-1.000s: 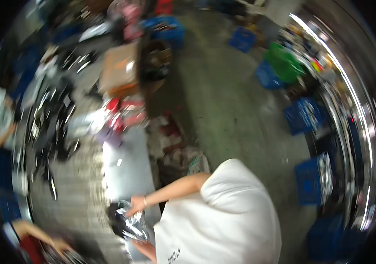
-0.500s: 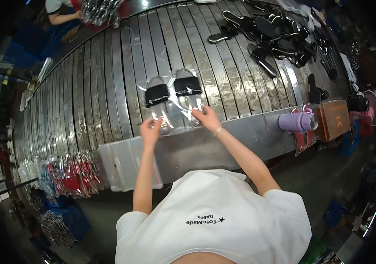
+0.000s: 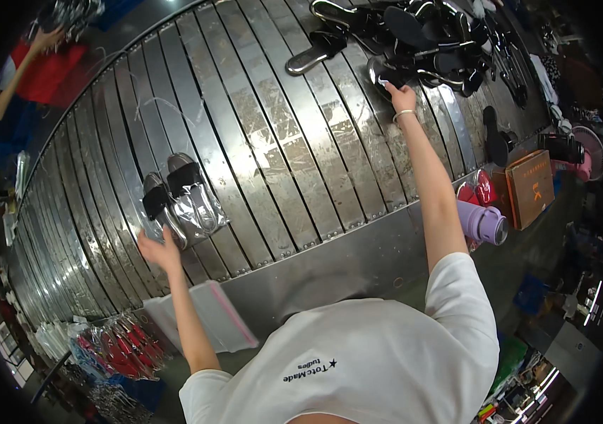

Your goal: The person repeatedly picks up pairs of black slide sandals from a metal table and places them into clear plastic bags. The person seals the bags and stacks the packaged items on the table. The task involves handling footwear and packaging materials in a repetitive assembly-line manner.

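Sandal heap (image 3: 421,42): laid toward the far side of the slatted metal bench (image 3: 266,177); black straps, dark soles and shiny rims are seen overlapping.
Right hand (image 3: 402,99): placed at the near edge of the heap, fingers at one black sandal (image 3: 380,73); whether a firm grip is taken cannot be told.
Black sandal: located at the near edge of the heap, partly covered by the fingertips.
Left hand (image 3: 160,251): positioned well left of the heap and nearer the wearer; fingers spread, nothing grasped. Whether the bagged pair (image 3: 187,185) just beside it is touched cannot be told.
Bagged pair: two black-strapped sandals, laid side by side on the bench, left of and nearer than the heap; clear film is seen at the right one.
Clear bags (image 3: 206,318): stacked left of and nearer than the heap; one edge is marked by a pink strip.
Purple bottle (image 3: 484,223): placed nearer than the heap and to its right.
Brown carton (image 3: 527,185): placed farther right of the heap, beyond the bottle.
Co-worker's hand (image 3: 49,39): seen far left of the heap; dark bagged items (image 3: 68,18) are held.
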### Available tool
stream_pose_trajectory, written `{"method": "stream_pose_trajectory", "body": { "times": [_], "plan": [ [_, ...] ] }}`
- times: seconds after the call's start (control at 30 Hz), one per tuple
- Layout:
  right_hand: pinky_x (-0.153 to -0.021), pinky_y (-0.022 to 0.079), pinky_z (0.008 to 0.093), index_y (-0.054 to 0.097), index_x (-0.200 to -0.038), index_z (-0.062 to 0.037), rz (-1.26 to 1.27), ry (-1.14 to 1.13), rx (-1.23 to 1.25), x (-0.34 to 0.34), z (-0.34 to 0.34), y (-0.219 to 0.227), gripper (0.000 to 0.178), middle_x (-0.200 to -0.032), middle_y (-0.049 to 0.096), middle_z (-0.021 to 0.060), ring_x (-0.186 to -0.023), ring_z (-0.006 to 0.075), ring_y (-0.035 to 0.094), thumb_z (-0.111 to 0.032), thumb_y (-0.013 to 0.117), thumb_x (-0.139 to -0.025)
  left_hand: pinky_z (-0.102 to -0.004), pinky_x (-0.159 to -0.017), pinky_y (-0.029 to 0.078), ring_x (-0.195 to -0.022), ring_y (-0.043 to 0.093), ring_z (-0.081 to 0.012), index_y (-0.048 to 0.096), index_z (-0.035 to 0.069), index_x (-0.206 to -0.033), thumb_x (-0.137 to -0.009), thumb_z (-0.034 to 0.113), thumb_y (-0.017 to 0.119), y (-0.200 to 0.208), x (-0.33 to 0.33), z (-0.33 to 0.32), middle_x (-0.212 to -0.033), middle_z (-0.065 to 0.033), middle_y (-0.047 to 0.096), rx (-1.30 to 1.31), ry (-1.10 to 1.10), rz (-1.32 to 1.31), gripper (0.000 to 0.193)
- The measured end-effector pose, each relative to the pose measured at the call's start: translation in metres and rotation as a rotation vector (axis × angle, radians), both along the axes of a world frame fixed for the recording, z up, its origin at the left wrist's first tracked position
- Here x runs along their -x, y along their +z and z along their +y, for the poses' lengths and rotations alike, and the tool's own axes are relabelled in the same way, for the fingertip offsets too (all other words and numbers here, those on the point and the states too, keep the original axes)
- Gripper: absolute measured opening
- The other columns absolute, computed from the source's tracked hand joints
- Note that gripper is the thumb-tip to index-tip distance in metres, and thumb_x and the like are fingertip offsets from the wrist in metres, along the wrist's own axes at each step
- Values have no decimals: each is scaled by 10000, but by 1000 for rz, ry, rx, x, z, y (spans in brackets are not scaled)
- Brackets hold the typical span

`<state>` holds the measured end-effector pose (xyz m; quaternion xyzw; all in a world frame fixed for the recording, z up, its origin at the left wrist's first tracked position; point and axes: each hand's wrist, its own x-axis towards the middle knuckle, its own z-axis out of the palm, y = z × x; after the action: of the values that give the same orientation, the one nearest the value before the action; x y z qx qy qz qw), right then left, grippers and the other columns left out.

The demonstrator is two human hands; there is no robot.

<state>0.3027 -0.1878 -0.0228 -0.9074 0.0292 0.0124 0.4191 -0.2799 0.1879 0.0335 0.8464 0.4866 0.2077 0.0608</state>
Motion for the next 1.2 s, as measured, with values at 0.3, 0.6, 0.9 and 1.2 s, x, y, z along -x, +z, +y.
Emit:
{"method": "stream_pose_trajectory", "body": {
  "times": [0.3, 0.6, 0.9, 1.2],
  "plan": [
    [-496, 309, 189, 559, -825, -60, -28, -71, -836, 194, -13, 165, 163, -716, 563, -51, -575, 5, 422, -157, 690, -835, -368, -948, 436, -1193, 489, -281, 210, 92, -1400, -902, 255, 560, 94, -214, -244, -1319, -196, 459, 1800, -532, -885, 630],
    [-648, 461, 205, 568, -985, 4, 294, 619, -810, 340, -70, 232, 104, -849, 615, 49, -704, 81, 559, -44, 544, -896, -265, -701, 496, -806, 605, -129, 467, -7, -1138, -748, 125, 751, 165, -203, -320, -928, -99, 633, 1553, -352, -1070, 500],
    [-904, 451, 342, 282, -1415, -97, 941, 898, -1197, 434, -66, 152, 739, -1242, 520, 96, -1105, 184, 523, -239, 689, -815, -364, -791, 528, -885, 628, -214, 525, 30, -1123, -768, 359, 579, 178, -42, -300, -975, -88, 617, 1893, -416, -1616, 486],
    [-605, 463, 228, 611, -954, -15, 886, 894, -656, 514, -2, 199, 248, -811, 627, 14, -670, 70, 564, -174, 715, -795, -303, -716, 527, -864, 607, -155, 432, 53, -1148, -853, 94, 591, 113, 103, -254, -990, -83, 585, 855, -49, -1038, 338]
  ]
}}
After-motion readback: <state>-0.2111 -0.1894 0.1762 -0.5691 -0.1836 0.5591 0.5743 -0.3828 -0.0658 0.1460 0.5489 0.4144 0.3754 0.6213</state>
